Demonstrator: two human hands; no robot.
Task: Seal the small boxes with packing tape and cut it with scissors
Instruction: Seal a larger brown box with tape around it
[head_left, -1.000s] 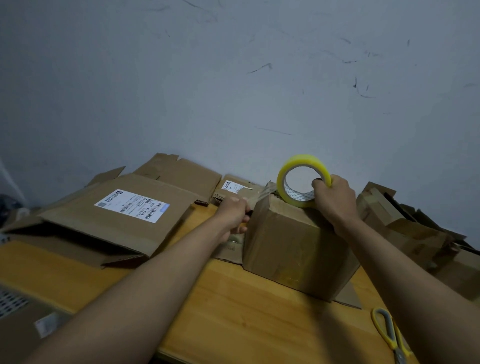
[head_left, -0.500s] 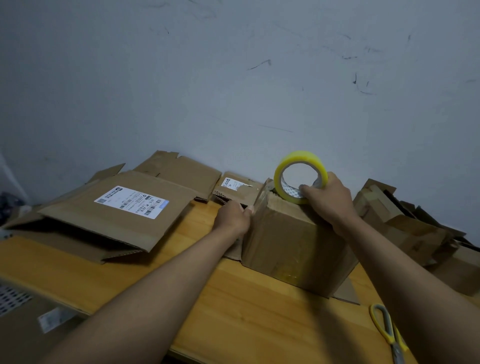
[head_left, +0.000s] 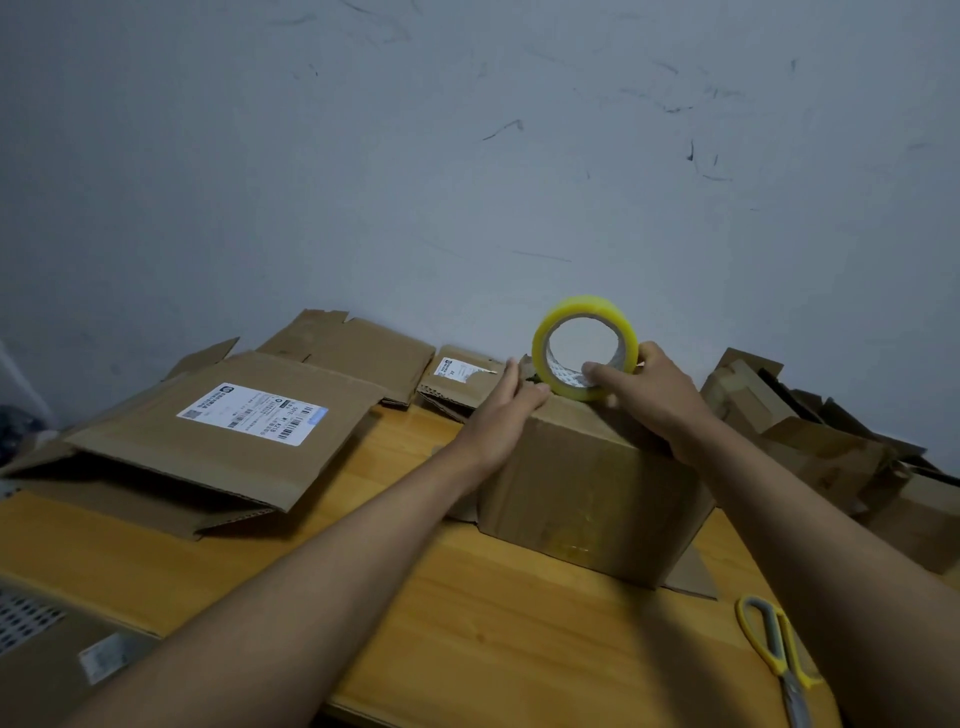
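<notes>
Mid-seal: left hand (head_left: 511, 415) lies flat on small box (head_left: 587, 483) top while right hand (head_left: 644, 395) grips tape roll (head_left: 584, 347) w/ finger thru core; next likely run strip across, then grab scissors (head_left: 774, 649) on worktop (head_left: 467, 623).

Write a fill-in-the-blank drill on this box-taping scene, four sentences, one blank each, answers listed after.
1. The right hand grips a roll of tape coloured ____.
2. The roll stands on top of the cardboard ____.
3. The left hand presses the box at its top ____ edge.
4. The scissors lie on the wooden table, touched by ____ hand.

Answers: yellow; box; left; neither
</notes>
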